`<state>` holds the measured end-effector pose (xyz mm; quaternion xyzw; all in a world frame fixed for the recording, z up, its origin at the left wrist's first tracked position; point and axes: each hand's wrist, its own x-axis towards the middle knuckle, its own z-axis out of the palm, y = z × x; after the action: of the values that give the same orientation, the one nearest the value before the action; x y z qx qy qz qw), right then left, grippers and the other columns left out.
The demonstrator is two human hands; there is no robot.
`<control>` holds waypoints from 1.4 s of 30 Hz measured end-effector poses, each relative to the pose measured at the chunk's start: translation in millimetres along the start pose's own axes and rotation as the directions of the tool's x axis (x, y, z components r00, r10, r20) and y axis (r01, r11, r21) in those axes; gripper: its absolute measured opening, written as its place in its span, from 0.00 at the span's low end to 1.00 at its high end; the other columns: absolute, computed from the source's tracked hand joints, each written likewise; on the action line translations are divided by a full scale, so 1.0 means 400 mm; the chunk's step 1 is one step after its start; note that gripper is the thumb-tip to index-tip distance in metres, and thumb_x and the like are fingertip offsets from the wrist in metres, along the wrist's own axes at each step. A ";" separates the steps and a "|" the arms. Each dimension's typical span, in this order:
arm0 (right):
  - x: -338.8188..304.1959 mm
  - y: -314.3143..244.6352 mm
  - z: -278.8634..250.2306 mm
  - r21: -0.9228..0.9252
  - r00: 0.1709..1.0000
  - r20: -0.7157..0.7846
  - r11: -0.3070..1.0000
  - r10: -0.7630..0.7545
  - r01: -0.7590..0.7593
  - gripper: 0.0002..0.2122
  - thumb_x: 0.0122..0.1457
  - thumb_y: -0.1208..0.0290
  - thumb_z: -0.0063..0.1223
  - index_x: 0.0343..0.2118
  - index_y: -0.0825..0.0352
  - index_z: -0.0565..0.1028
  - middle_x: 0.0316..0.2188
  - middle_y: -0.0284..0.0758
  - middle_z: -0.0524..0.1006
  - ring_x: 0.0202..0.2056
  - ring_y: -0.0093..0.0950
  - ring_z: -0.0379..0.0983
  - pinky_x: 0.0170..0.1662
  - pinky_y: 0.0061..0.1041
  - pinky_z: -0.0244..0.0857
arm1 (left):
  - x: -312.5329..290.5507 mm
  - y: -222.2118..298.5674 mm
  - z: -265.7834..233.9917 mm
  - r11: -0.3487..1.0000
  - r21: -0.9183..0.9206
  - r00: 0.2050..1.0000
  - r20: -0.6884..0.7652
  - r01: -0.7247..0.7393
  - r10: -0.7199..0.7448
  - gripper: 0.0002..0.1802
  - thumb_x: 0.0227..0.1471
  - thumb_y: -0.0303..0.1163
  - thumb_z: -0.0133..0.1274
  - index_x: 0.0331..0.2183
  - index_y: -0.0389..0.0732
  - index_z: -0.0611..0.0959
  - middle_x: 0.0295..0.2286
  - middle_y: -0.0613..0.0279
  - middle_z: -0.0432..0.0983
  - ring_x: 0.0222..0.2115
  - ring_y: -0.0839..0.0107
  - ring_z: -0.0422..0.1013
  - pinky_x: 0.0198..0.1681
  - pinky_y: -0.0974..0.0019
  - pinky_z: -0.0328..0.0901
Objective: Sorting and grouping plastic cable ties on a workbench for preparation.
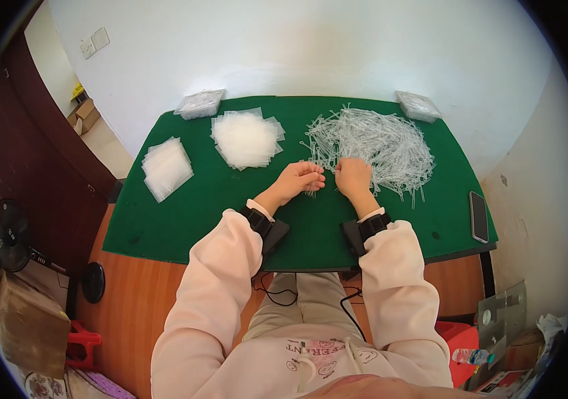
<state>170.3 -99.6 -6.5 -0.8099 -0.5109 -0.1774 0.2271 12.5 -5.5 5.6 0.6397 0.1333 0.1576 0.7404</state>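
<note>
A large heap of thin, clear plastic sticks, some with looped ends, lies on the right half of the green-topped table. In front of its left edge, my left hand is closed around a small bunch of these sticks, whose ends poke out below the fingers. My right hand is at the heap's near left edge with its fingers pinched together; whatever is between them is hidden. To the left lie a round, fanned-out pile of clear plastic bags and a smaller stack of clear bags.
Clear packs stand at the table's back left and back right, near the wall. A phone lies at the right edge. Black devices are strapped to both wrists, and cables hang below the table. A fan stands left.
</note>
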 end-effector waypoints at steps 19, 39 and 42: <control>0.003 -0.030 -0.027 0.034 0.995 -0.098 0.999 -0.018 0.021 0.03 0.47 0.69 0.49 0.23 0.62 0.73 0.25 0.33 0.74 0.32 0.35 0.67 0.35 0.38 0.57 | -0.006 0.009 0.003 0.999 -0.022 0.999 -0.038 0.027 -0.028 0.14 0.52 0.28 0.46 0.40 0.31 0.74 0.34 0.57 0.73 0.34 0.70 0.72 0.38 0.70 0.68; 0.015 -0.034 -0.025 0.926 0.973 -0.020 0.363 -0.229 0.105 0.04 0.49 0.78 0.45 0.27 0.68 0.72 0.20 0.30 0.71 0.25 0.19 0.66 0.27 0.18 0.59 | 0.007 0.004 -0.023 0.992 -0.127 0.975 -0.216 0.022 -0.050 0.12 0.53 0.29 0.45 0.39 0.33 0.73 0.32 0.59 0.73 0.31 0.72 0.71 0.38 0.70 0.67; 0.005 -0.036 -0.033 0.849 0.888 0.073 0.496 -0.455 0.184 0.03 0.46 0.79 0.46 0.24 0.69 0.72 0.20 0.30 0.71 0.24 0.18 0.66 0.27 0.17 0.59 | 0.005 0.004 -0.031 0.986 -0.162 0.969 -0.239 0.032 -0.071 0.12 0.53 0.29 0.45 0.38 0.33 0.74 0.32 0.59 0.73 0.31 0.72 0.71 0.37 0.70 0.67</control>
<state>157.4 -99.9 8.4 -0.5147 -0.7030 0.1617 0.4635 9.3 6.8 5.6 0.5514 0.2269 0.2255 0.7704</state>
